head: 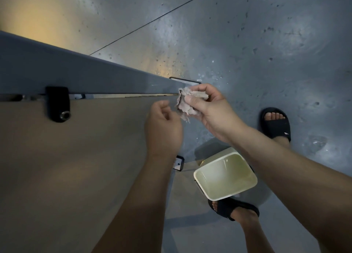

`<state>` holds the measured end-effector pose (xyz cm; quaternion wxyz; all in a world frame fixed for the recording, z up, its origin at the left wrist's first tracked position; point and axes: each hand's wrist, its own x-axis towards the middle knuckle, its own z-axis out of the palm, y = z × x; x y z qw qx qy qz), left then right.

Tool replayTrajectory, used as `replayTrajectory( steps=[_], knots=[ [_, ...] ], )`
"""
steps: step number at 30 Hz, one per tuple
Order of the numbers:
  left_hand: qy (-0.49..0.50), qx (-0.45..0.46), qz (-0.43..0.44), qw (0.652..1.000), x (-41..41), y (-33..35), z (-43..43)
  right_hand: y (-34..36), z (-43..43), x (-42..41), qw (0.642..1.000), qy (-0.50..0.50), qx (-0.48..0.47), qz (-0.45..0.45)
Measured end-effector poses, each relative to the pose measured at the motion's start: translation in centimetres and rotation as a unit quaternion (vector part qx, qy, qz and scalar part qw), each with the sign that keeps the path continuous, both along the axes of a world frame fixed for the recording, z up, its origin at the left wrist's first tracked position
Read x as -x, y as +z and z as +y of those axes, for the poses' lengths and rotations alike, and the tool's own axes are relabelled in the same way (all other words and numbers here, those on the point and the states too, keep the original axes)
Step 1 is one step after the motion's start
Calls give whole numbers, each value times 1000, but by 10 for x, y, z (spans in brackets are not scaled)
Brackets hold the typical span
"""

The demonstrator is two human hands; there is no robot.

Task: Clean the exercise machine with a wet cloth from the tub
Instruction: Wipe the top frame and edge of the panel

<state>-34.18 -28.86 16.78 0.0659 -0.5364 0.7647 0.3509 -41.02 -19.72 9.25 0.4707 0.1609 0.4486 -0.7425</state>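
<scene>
My right hand (207, 108) grips a crumpled grey cloth (185, 104) beside the lower end of the exercise machine's grey metal beam (85, 75). My left hand (163, 127) hovers just left of the cloth, fingers loosely curled and holding nothing, over the machine's flat tan panel (76, 167). A black knob with a metal bolt (58, 104) sits on the beam's lower edge at the left. Below my right forearm, the white rectangular tub (225, 175) rests on the floor with murky water in it.
The grey concrete floor (247, 43) is pitted and speckled with wet spots near the beam's foot. My feet in black slides stand at the right (276, 123) and just below the tub (234, 208). A small metal bracket (179, 163) sits by the panel's edge.
</scene>
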Motion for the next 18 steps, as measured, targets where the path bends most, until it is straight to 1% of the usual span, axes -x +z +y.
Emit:
replayTrajectory(
  steps=[3, 5, 6, 8, 9, 10, 12, 14, 16, 18],
  knots=[
    [-41, 82, 0, 996, -10, 23, -1, 9, -23, -7, 993, -5, -70, 99],
    [-90, 138, 17, 986, -17, 37, 1, 18, -41, -10, 983, -9, -78, 163],
    [-135, 184, 18, 973, -20, 42, 3, 23, -49, -11, 980, -13, -68, 187],
    [-236, 288, -1, 928, -31, 48, 5, 28, -69, -16, 972, -13, -55, 227],
    [-273, 319, -17, 907, -37, 49, 5, 27, -77, -17, 967, -14, -66, 248],
    [-300, 333, -35, 893, -42, 49, 5, 25, -83, -18, 961, -18, -81, 264],
    [-337, 327, -96, 878, -51, 48, 4, 11, -90, -14, 954, -27, -122, 272],
    [-363, 313, -154, 864, -56, 47, 2, -7, -95, -3, 960, -17, -160, 231],
    [-374, 308, -173, 857, -58, 45, -1, -21, -96, 5, 961, -4, -191, 200],
    [-378, 311, -168, 856, -60, 43, -5, -16, -97, 0, 960, -8, -191, 203]
  ],
)
